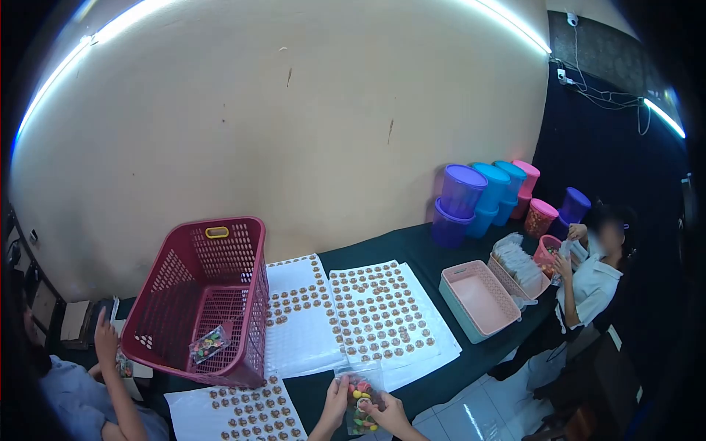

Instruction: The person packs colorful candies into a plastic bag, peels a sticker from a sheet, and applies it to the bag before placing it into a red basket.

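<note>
A clear plastic bag [359, 422] of colourful pieces hangs upright between my two hands at the bottom centre. My left hand [334, 403] pinches its upper left edge. My right hand [390, 416] grips its right side, with fingers across the front. Just beyond the hands lie white sheets [434, 339] with rows of small round stickers. Another sticker sheet [220, 411] is at the lower left. To the left, a large maroon basket [254, 316] stands on the dark green table, with one filled bag [209, 344] inside it.
A pink basket [482, 298] in a pale green one, and a basket of clear packets [517, 261], stand right. Behind are purple tubs [463, 189] and blue tubs [489, 184]. A person [592, 283] handles a bag at right; another person's arm [121, 386] is at left.
</note>
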{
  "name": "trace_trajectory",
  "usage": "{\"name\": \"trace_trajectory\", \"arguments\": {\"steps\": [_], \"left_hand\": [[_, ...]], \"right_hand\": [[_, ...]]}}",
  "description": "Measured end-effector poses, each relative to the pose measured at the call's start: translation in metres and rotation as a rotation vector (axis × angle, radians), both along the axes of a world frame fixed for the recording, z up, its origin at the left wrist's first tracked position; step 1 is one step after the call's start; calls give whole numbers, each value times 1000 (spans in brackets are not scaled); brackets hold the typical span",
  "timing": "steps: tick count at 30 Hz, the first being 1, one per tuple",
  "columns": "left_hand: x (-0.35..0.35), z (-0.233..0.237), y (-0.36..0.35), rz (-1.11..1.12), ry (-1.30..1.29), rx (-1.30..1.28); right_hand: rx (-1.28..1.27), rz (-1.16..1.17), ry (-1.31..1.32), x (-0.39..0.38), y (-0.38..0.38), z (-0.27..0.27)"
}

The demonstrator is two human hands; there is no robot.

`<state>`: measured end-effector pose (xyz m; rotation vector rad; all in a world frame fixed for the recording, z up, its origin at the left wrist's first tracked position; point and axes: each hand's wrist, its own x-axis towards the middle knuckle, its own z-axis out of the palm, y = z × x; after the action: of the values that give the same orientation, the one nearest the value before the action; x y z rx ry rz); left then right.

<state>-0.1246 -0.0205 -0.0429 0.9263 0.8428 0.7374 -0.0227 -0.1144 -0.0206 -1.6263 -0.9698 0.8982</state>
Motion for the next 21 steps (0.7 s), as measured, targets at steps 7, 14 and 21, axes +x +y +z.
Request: {"name": "trace_trajectory", "arguments": {"steps": [7,14,21], "left_hand": [[17,0,7,296,-93,-26],[14,0,20,371,-150,42],[-4,3,41,270,-239,50]], "right_hand": [[-28,106,-10,13,15,-8],[-63,332,40,28,34,-14],[23,438,45,42,49,2]]}}
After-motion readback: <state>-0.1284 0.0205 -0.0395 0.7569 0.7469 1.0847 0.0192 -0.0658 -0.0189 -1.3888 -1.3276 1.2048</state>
